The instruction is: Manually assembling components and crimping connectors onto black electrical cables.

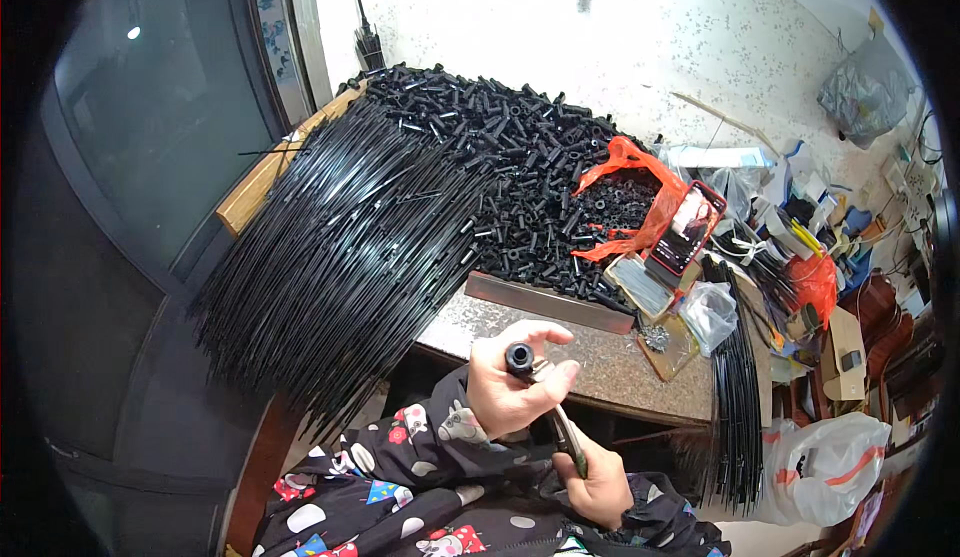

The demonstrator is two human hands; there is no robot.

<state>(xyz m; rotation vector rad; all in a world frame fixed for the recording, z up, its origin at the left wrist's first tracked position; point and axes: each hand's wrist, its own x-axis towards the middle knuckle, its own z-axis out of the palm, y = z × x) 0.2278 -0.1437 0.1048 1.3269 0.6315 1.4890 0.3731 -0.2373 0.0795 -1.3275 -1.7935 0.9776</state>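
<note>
The short hollow tube (519,359), the long thin rods (340,227) and the heaped small cylindrical pieces (450,107) are all black, the rods streaked with pale highlights, while the slim metallic tool (568,437) shows silver-grey with dark green along its handle. The surface (560,352) is mottled brown-grey, the thin plastic bag (665,205) is bright orange-red, the flat rectangular phone (690,222) has a red edge around a dark screen, and the white wall (700,37) bears scattered grey motifs. The black long-sleeved garment (480,502) is printed with white rounded spots, red flowers, blue-and-yellow patches and white-and-red cartoon animals.
</note>
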